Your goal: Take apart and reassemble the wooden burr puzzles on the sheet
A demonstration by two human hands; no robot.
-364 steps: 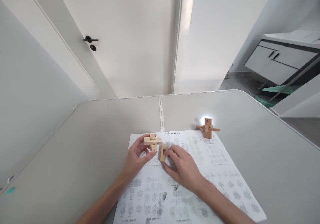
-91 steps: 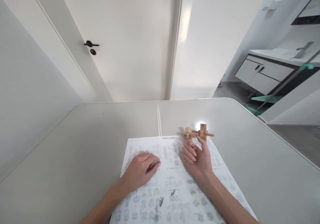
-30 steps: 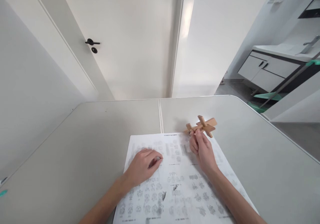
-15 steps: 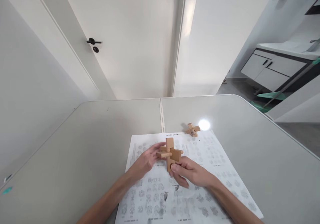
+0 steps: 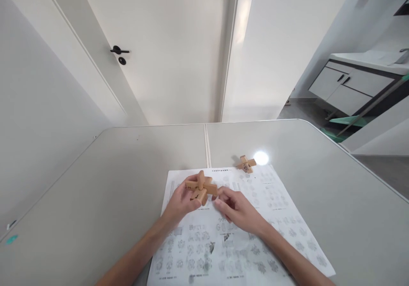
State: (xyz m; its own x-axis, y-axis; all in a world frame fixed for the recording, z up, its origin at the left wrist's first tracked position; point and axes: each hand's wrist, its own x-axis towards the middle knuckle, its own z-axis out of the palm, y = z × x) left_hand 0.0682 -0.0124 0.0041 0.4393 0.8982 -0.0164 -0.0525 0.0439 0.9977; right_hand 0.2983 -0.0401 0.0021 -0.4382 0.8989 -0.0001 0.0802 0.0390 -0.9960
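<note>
A wooden cross-shaped puzzle (image 5: 201,187) is held just above a printed instruction sheet (image 5: 255,218) on the grey table (image 5: 128,183). My left hand (image 5: 180,200) grips the puzzle from below and the left, fingers curled round it. My right hand (image 5: 234,207) lies to the puzzle's right, its fingertips pinched together and touching the puzzle's right arm. A second, smaller wooden cross puzzle (image 5: 246,164) rests at the sheet's far edge, apart from both hands.
The table has a seam (image 5: 207,145) down its middle and a rounded far right corner. Behind it stand a white wall and a door with a black handle (image 5: 119,50). A cabinet (image 5: 348,88) and a green mop are at the right.
The larger puzzle has shifted left from my right hand into my left hand and has turned. My right hand now only touches its right arm. The small puzzle has stayed put.
</note>
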